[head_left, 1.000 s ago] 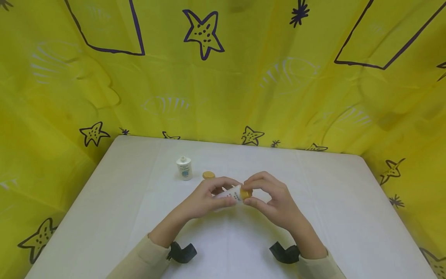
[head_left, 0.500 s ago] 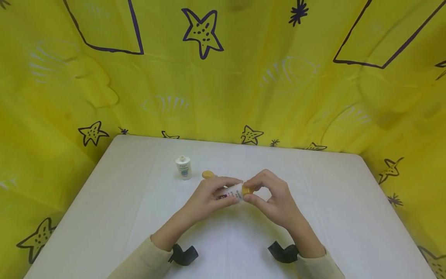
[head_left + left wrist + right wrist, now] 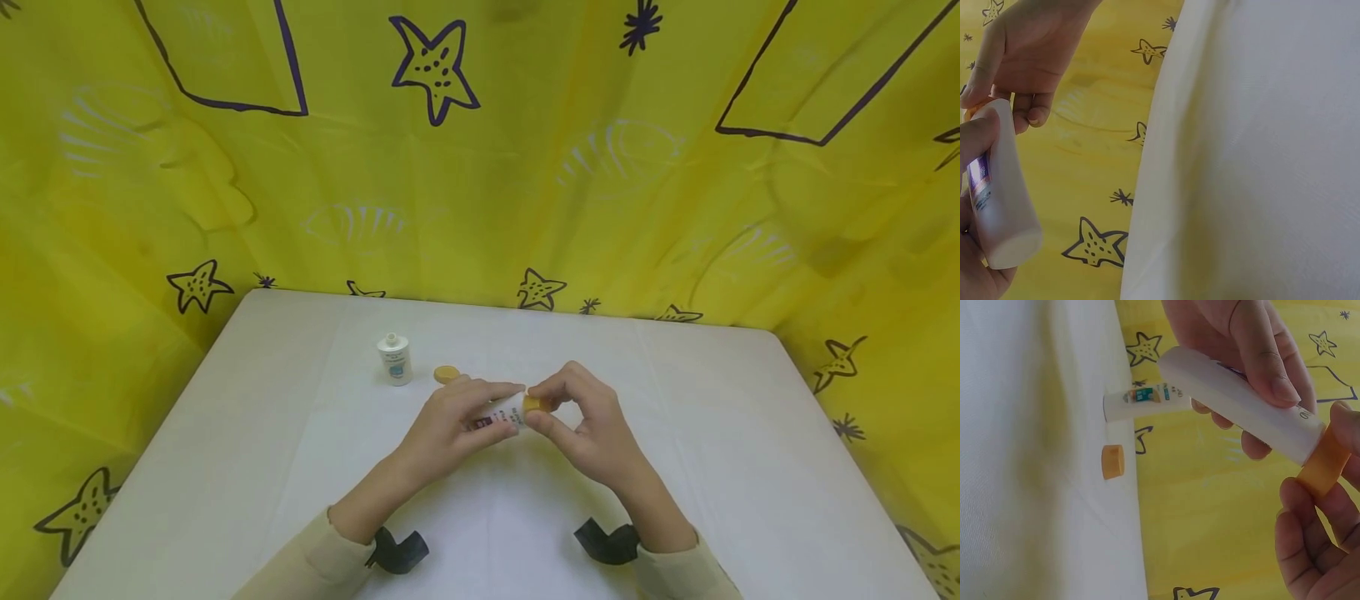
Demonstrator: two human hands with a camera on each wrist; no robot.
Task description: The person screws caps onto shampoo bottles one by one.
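My left hand [image 3: 442,425] grips a white bottle [image 3: 1241,403] round its body, thumb on one side and fingers on the other. The bottle lies tilted in the air above the table, with its top toward my right hand [image 3: 592,425]. At that end the thumb and fingers of the right hand pinch an orange cap [image 3: 1322,462]. The cap sits against the bottle's top; the threads are hidden. Behind the hands, a second white bottle [image 3: 394,360] stands upright on the table, its narrow neck uncovered. Another orange cap [image 3: 446,374] lies beside it, just beyond the left hand.
A white cloth covers the table [image 3: 247,433]. Yellow curtain [image 3: 480,183] with starfish drawings hangs round its back and sides. Dark curved wrist mounts [image 3: 401,552] sit at both wrists, low over the table.
The held bottle has turned slightly, so more of its dark label shows. The right hand's fingers have drawn in round the cap and shifted a little. The standing bottle and loose cap have stayed put.
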